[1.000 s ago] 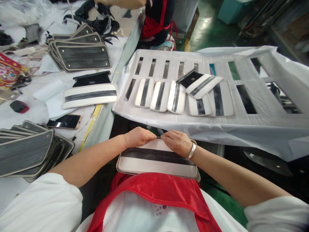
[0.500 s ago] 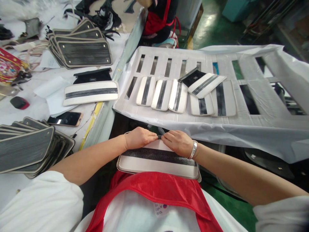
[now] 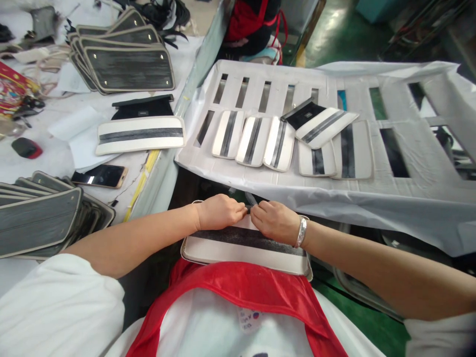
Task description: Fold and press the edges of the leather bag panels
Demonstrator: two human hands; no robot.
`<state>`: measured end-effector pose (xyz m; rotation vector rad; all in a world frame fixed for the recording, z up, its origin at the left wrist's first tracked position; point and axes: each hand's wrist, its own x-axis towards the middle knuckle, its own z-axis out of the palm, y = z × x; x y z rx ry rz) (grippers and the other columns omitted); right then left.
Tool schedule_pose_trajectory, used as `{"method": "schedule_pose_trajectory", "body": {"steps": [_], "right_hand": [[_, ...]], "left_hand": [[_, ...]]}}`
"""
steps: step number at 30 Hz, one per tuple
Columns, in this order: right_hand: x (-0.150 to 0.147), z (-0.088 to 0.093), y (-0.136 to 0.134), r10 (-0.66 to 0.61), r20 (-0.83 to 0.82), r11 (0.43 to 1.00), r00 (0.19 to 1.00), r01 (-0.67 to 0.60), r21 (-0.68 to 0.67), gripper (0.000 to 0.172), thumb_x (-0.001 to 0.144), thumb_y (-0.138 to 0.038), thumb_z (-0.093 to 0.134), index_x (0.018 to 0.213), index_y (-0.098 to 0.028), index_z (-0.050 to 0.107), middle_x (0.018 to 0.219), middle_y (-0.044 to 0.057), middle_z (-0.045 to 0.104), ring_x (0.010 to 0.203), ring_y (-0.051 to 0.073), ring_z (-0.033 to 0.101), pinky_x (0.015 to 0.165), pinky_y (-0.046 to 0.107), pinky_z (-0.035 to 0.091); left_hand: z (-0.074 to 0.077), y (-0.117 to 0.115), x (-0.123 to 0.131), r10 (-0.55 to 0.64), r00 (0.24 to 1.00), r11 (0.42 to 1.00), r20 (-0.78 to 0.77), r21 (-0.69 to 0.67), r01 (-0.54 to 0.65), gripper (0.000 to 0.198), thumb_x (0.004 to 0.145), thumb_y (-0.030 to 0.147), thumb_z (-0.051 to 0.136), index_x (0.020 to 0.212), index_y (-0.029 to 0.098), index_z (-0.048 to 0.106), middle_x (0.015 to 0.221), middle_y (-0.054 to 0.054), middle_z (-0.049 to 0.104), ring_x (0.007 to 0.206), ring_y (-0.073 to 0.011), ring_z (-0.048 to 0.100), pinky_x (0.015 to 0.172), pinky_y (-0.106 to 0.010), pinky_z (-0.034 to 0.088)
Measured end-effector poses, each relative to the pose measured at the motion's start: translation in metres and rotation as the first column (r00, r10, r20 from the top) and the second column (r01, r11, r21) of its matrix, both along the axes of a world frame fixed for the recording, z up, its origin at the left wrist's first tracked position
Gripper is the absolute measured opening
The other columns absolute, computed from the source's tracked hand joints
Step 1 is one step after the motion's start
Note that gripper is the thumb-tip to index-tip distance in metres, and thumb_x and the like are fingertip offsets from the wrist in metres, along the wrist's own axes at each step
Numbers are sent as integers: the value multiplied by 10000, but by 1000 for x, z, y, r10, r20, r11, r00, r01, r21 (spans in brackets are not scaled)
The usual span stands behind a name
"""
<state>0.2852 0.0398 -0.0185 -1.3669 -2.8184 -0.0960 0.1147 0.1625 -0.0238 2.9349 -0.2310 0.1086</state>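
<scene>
Across my lap lies a white panel (image 3: 238, 252) with rounded corners and a broad black stripe along its length. My left hand (image 3: 220, 212) is closed at its far edge, thumb and fingers pressed together. Close beside it, my right hand (image 3: 275, 221), with a silver bracelet at the wrist, pinches the same edge with bent fingers. A small bit of dark material (image 3: 248, 209) shows between the fingertips; its lower part is hidden behind the panel.
Ahead, a white-covered slotted rack (image 3: 260, 181) bears several striped white panels (image 3: 252, 141). On the left table stand stacks of dark panels (image 3: 128, 69), a striped panel with a black pocket piece (image 3: 143, 106), and a phone (image 3: 100, 176). A person in red and black (image 3: 249, 25) is beyond.
My fingertips have shifted slightly along the panel's far edge, and the right fingers are more bent. The view has tilted a little; the panel stays on my lap.
</scene>
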Motion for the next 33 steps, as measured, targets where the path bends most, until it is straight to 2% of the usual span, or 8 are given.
{"method": "schedule_pose_trajectory", "body": {"steps": [6,10,14,16,18,21,25,33], "right_hand": [[-17,15,-2,2,159,997,987,11,-78,264,849,-101,389,879,-36,644,792,155,582,720,226,500,534,330,307],[13,12,-10,-167,-67,969,984,151,-194,240,836,-152,469,1016,-83,611,917,125,606,822,212,544,658,328,421],[56,0,-34,-509,-443,859,738,402,-317,329,818,-248,554,1125,-127,558,991,85,605,869,161,573,792,291,467],[66,-7,-46,-584,-544,810,602,474,-345,319,801,-266,582,1092,-135,575,957,69,607,812,145,581,777,282,482],[67,-12,-55,-586,-603,802,542,491,-339,294,799,-253,584,1068,-135,590,936,64,609,797,139,584,774,278,488],[62,-18,-61,-522,-639,836,564,488,-252,236,819,-228,556,1034,-148,611,935,66,617,827,144,588,768,274,493],[59,-24,-63,-422,-642,867,640,493,-78,185,850,-243,525,981,-171,633,904,72,629,828,156,584,747,283,496],[61,-33,-65,-333,-558,890,760,448,80,182,877,-214,488,945,-168,650,849,60,616,782,153,526,752,300,461]], "left_hand": [[15,-16,2,-14,992,984,-129,177,37,265,887,110,349,954,37,595,857,-174,621,776,-208,598,690,-345,471],[20,-20,1,3,993,978,-118,206,21,234,875,133,393,939,57,605,843,-141,614,789,-210,572,721,-354,436],[16,-27,10,117,992,984,-41,142,-110,269,877,312,465,814,102,620,825,-110,603,812,-219,550,727,-358,421],[11,-33,20,186,983,978,-5,98,-185,330,865,389,480,750,109,612,808,-103,594,802,-226,543,704,-356,424],[6,-38,31,230,973,973,18,15,-230,305,858,374,497,738,112,599,806,-94,587,795,-213,542,714,-341,435],[1,-41,45,243,970,955,19,-179,-236,161,831,273,544,855,121,593,859,-72,596,814,-177,552,761,-296,449],[-1,-38,52,254,966,900,-36,-356,-250,157,795,203,582,944,156,586,835,-24,612,764,-142,559,724,-254,457],[-8,-39,52,157,986,955,49,-261,-140,139,839,176,532,930,151,634,866,-55,634,811,-160,565,781,-279,461]]}}
